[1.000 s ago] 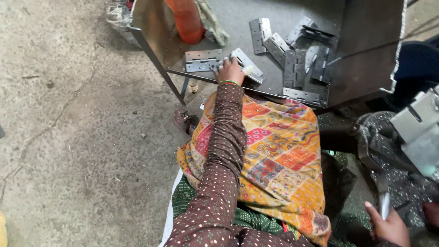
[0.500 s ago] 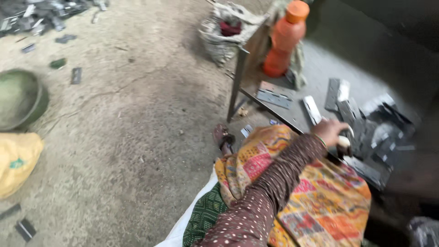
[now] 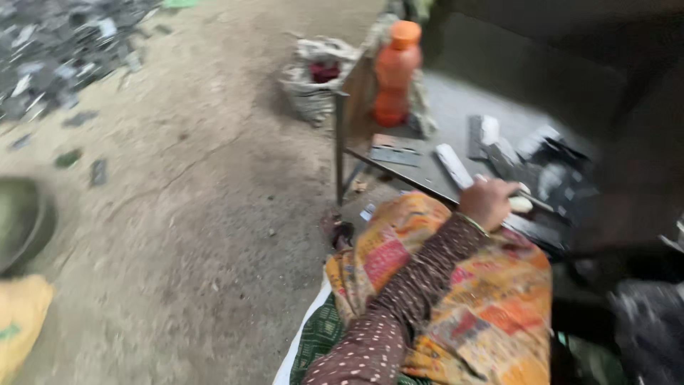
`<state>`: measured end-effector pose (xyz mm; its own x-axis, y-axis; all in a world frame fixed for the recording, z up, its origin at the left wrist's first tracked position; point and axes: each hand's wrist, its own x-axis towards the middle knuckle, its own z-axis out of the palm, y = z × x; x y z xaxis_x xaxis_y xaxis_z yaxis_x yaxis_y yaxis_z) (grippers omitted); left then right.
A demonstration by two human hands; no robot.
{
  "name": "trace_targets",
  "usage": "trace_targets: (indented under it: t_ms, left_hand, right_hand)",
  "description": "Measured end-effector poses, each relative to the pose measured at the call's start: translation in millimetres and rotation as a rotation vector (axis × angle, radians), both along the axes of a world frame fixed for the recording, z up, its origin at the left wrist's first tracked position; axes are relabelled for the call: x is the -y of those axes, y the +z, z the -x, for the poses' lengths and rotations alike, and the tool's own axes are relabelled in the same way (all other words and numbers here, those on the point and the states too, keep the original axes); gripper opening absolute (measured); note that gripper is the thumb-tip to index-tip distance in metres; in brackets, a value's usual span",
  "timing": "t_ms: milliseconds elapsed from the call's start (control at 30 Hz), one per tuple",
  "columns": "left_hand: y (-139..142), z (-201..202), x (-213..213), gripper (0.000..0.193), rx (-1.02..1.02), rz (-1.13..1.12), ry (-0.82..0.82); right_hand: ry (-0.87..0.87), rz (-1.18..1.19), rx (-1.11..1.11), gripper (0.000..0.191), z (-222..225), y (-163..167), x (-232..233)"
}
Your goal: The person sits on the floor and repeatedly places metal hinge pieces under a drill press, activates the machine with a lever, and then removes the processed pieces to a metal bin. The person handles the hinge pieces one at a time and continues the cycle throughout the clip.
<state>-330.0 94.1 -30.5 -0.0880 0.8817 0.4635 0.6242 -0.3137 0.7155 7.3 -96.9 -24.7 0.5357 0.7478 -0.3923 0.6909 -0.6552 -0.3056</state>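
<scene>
Left hand (image 3: pixel 488 203) outstretched, curled on metal strip (image 3: pixel 456 167)

left arm: reaches from near centre toward far right, elbow slightly bent, in a dotted brown sleeve | left hand (image 3: pixel 488 203): knuckles up, fingers curled down in a closed grip, blurred | right hand: out of view

Whole frame smeared by motion blur; floor (image 3: pixel 178 214) lit w/ soft, even daylight at left. Far right lost in deep shadow. Bottle (image 3: pixel 394 75) and table (image 3: pixel 456 107) edges softened; no glare seen.
</scene>
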Motion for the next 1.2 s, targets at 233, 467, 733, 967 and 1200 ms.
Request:
trace_targets:
  t_ms: [233,467,733,967,1200]
  left_hand:
    - [68.7,-62.0,56.2,0.033,0.245,-0.164,-0.293]
    - [97.1,-164.7,81.4,0.029,0.251,-0.274,-0.367]
    - [73.5,-212.4,82.6,0.033,-0.582,0.026,-0.486]
    - [66.2,-207.5,80.9,0.057,-0.534,-0.619,-0.513]
    - [54.2,-200.0,79.0,0.037,-0.386,-0.470,-0.764]
  right_hand:
    - [-0.088,-0.026,0.138,0.076,-81.3,-70.5,151.1]
    - [-0.122,-0.001,0.084,0.066,-45.2,-69.0,145.4]
    - [-0.138,-0.043,0.059,0.066,-29.3,-48.3,139.5]
    - [-0.124,-0.020,0.079,0.064,-28.0,-48.0,138.6]
    - [-0.123,-0.030,0.110,0.063,-29.4,-49.1,135.4]
